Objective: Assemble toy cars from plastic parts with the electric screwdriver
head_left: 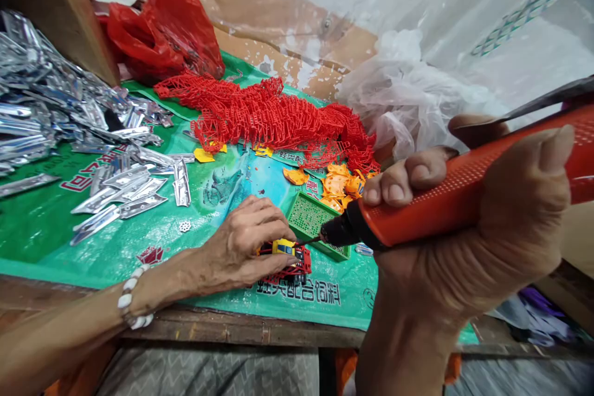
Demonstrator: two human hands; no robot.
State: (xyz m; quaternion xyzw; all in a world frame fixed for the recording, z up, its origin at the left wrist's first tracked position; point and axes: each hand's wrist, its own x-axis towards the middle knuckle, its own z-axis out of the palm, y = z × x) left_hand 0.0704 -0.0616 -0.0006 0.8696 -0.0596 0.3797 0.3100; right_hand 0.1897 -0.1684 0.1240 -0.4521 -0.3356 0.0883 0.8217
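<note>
While left hand [245,247] pins a small red-yellow plastic toy [290,255], right hand [468,223] fist-grips the dimpled orange screwdriver [445,195], bit touching it.

Bright, even daylight, glare on the silver foil strips [55,117], wide-angle bending at the edges.

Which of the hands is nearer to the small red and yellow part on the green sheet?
Left. The left hand holds the small part down; the right hand grips the orange screwdriver, whose tip alone reaches it.
</note>
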